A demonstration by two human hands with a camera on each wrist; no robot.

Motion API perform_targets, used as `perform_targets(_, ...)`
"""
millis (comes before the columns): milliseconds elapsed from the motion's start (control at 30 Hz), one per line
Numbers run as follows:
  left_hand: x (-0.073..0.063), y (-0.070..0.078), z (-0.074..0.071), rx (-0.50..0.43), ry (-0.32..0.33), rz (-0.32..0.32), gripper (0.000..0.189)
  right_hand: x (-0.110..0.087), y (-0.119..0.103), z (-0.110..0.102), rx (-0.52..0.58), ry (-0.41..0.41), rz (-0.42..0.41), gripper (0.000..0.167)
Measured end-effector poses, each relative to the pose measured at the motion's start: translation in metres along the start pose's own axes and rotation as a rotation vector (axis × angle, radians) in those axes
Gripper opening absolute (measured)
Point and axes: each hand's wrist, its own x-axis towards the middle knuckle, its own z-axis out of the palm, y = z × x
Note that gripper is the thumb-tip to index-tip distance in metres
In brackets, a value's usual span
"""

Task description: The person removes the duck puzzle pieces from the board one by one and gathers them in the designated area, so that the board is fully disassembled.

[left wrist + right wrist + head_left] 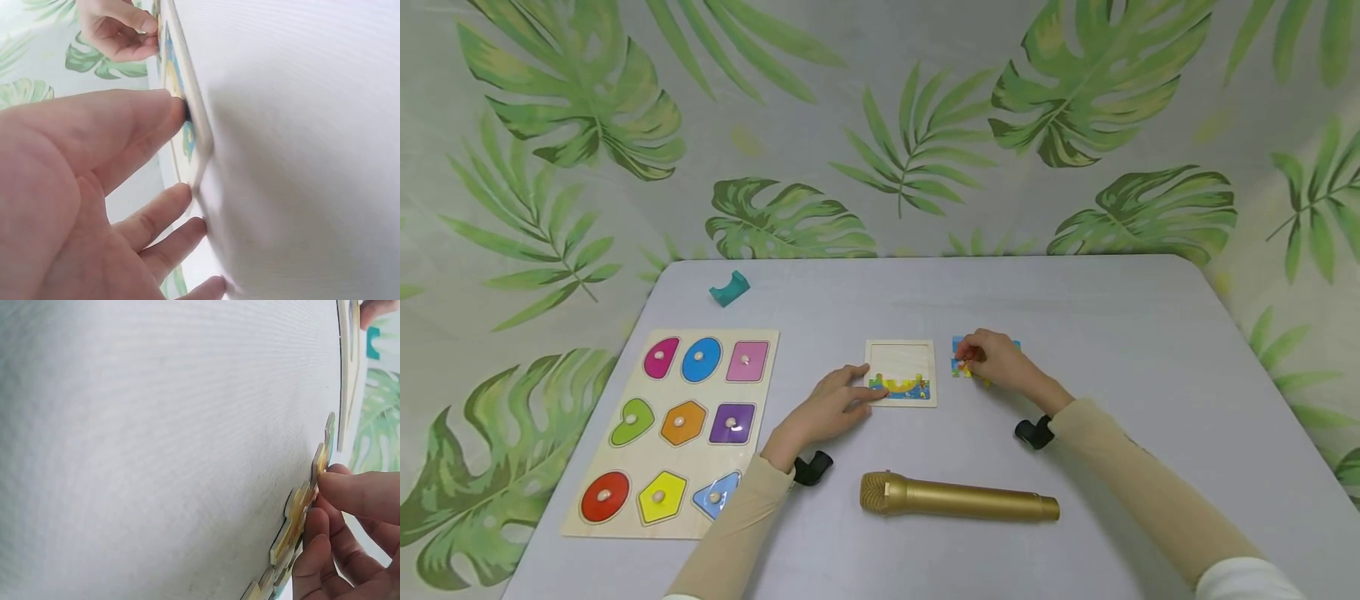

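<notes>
A small square wooden puzzle tray (933,367) lies in the middle of the table, its lower part filled with blue, yellow and green jigsaw pieces (901,387). My left hand (833,404) rests at its left side, fingers extended, the thumb over the fitted pieces and a fingertip at the upper left rim. To the right of the tray, my right hand (1000,362) bends over loose jigsaw pieces (956,368) and partly hides them. In the right wrist view, thumb and fingers pinch a yellow and blue jigsaw piece (320,457) low over the table.
A wooden knob board (696,454) with bright shapes lies at the left, partly under my left forearm. In front of the tray is a gold microphone (962,497). A teal curved block (731,288) sits near the far left edge. Leaf-patterned cloth (917,142) hangs behind the table.
</notes>
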Motion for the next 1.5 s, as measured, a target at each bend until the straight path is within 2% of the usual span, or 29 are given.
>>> perform_targets(133, 0.001, 0.001, 0.0, 0.026, 0.006, 0.012, 0.031, 0.0, -0.004, 0.0, 0.037, 0.018, -0.004, 0.014)
perform_targets(300, 0.007, 0.004, 0.002, 0.066, 0.011, 0.093, 0.03, 0.0, -0.015, 0.0, 0.113, 0.014, -0.017, 0.019)
perform_targets(467, 0.014, 0.008, 0.005, 0.089, -0.041, 0.152, 0.034, 0.001, -0.028, 0.003, 0.172, -0.045, -0.058, 0.023)
perform_targets(700, 0.018, 0.013, 0.007, 0.1, -0.089, 0.129, 0.036, 0.004, -0.039, 0.016, 0.188, -0.151, -0.15, 0.028)
perform_targets(833, 0.018, 0.013, 0.007, 0.103, -0.089, 0.133, 0.035, 0.004, -0.045, 0.022, 0.171, -0.179, -0.16, 0.031)
perform_targets(1067, 0.019, 0.014, 0.006, 0.077, -0.086, 0.129, 0.033, 0.002, -0.049, 0.025, 0.151, -0.18, -0.161, 0.028)
perform_targets(1367, 0.019, 0.019, 0.004, 0.063, -0.097, 0.104, 0.032, 0.001, -0.046, 0.026, 0.264, -0.171, -0.126, 0.03)
perform_targets(1500, 0.019, 0.02, 0.003, 0.064, -0.096, 0.105, 0.032, 0.002, -0.048, 0.029, 0.26, -0.165, -0.119, 0.031)
